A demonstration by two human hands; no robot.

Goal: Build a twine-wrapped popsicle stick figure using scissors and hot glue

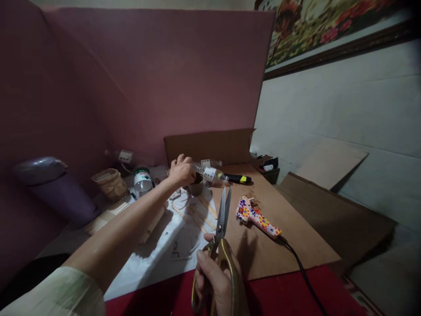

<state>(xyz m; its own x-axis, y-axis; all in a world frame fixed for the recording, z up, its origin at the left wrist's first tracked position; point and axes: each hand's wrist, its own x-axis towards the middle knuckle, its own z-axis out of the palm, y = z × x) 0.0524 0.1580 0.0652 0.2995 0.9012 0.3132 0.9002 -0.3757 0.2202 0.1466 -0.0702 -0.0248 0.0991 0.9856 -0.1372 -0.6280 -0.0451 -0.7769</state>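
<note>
My right hand (215, 281) grips a pair of scissors (223, 219) with gold handles, its blades pointing up and slightly apart. Reaching forward, my left hand (182, 170) has its fingers bent over the near end of a clear plastic bottle (210, 174) with a white label; the fingertips are hidden. Just below that hand stands a small cup (196, 188) with a dark inside. A black and yellow utility knife (239, 178) lies by the bottle's neck. On the cardboard sheet (276, 259) rests a flower-patterned glue gun (258, 217).
Wooden sticks (199, 213) lie on white paper (158, 263). To the left are a green-lidded jar (143, 181), a brown paper container (110, 184) and a purple roll (66, 193). Another clear bottle (213, 163) lies behind. The glue gun's black cord (302, 272) runs off the front edge.
</note>
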